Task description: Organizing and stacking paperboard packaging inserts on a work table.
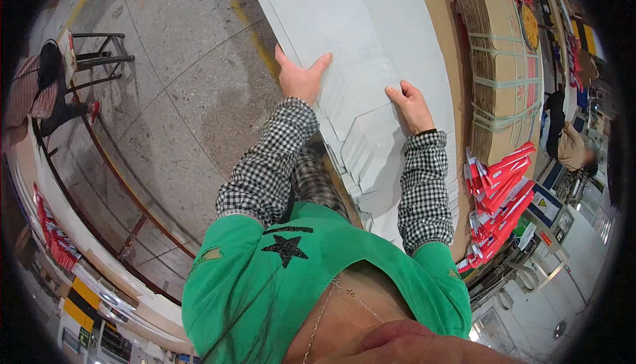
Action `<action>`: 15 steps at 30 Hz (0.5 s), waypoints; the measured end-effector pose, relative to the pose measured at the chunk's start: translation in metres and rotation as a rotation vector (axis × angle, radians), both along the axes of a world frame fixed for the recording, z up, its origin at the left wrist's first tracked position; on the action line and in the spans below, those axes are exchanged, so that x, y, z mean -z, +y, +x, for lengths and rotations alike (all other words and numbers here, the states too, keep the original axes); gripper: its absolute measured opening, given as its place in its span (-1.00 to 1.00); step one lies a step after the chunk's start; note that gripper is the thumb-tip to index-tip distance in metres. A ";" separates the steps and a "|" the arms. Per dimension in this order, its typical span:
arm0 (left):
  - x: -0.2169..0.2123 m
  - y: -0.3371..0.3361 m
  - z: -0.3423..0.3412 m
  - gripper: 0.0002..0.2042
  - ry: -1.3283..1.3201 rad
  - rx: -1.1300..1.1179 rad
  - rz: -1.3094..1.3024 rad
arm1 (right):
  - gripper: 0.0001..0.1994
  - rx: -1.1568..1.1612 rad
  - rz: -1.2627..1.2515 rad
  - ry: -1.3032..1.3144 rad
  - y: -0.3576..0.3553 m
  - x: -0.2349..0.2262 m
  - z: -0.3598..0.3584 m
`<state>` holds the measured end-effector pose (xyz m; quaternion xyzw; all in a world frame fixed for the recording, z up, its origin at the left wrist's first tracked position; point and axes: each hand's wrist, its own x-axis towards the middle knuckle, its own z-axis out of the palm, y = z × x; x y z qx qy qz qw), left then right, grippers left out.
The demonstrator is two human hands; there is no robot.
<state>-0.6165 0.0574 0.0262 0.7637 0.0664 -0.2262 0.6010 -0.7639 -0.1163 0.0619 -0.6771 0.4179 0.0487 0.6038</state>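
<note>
A pile of flat white die-cut cardboard sheets (371,145) lies in front of me, the outlines of flaps showing at its near end. My left hand (301,80) is at the left long edge of a white cardboard sheet (331,26), thumb on top and the other fingers around the edge, partly hidden. Farther right, my right hand (416,111) pinches a sheet's near edge between thumb and bent fingers. Both checked sleeves reach over the pile.
Right of the sheets stands a strapped bundle of brown cardboard (500,66), with red-and-white packets (497,198) fanned out nearer me. A metal-framed stool (99,52) and a seated person (46,89) are at the left. Another person (568,142) is far right.
</note>
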 end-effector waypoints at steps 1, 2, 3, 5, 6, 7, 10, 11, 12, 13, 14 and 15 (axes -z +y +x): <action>0.000 0.000 -0.001 0.05 -0.020 0.012 0.020 | -0.70 0.000 -0.027 0.015 0.000 0.000 -0.001; 0.000 0.000 -0.001 0.06 -0.042 0.020 0.040 | -0.68 -0.003 -0.054 0.026 0.001 -0.004 0.003; 0.002 0.001 -0.002 0.06 -0.046 0.016 0.040 | -0.68 -0.007 -0.055 0.023 0.002 -0.009 0.007; 0.003 0.006 -0.009 0.08 -0.097 0.055 0.110 | -0.67 -0.068 -0.224 0.245 0.003 -0.022 0.011; -0.002 0.004 -0.011 0.08 -0.095 0.057 0.111 | -0.67 -0.066 -0.222 0.246 0.001 -0.020 0.010; -0.007 0.000 -0.012 0.08 0.021 0.021 0.111 | -0.65 -0.070 -0.278 0.313 -0.002 -0.016 0.009; 0.001 0.001 -0.011 0.08 0.104 -0.044 0.022 | -0.62 -0.059 -0.299 0.352 0.002 -0.021 0.011; 0.003 0.001 -0.011 0.07 0.074 -0.067 -0.073 | -0.61 -0.038 -0.270 0.328 0.004 -0.024 0.010; 0.005 0.001 -0.012 0.07 0.076 -0.065 -0.071 | -0.61 -0.037 -0.269 0.330 0.007 -0.021 0.009; 0.006 0.000 -0.013 0.06 0.062 -0.078 -0.086 | -0.64 0.049 -0.140 0.183 0.011 -0.016 0.008; 0.005 -0.001 -0.013 0.05 0.049 -0.087 -0.102 | -0.66 0.138 -0.013 0.036 0.013 -0.013 0.006; 0.004 -0.002 -0.014 0.05 0.052 -0.083 -0.102 | -0.66 0.142 -0.013 0.038 0.012 -0.014 0.005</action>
